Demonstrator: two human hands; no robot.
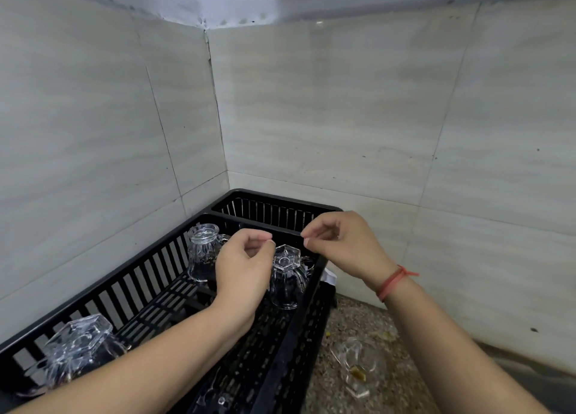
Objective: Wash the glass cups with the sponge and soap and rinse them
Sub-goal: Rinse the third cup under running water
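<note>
A black slatted plastic rack [149,267] stands in the wall corner. Three clear glass cups rest upside down inside it: one at the back [202,251], one near the right rim [286,276], one at the front left [81,348]. A further glass piece [215,398] shows at the rack's near end, partly hidden by my left forearm. My left hand [243,267] hovers between the two rear cups, fingers loosely curled, holding nothing. My right hand [339,245] hangs above the rack's right rim, fingertips pinched near each other, empty. No sponge or soap is in view.
A dirty glass cup [355,367] with brown residue lies on the speckled counter [405,382] right of the rack. Marble tile walls close in at the left and behind. A white object [329,278] peeks out behind the rack's right side.
</note>
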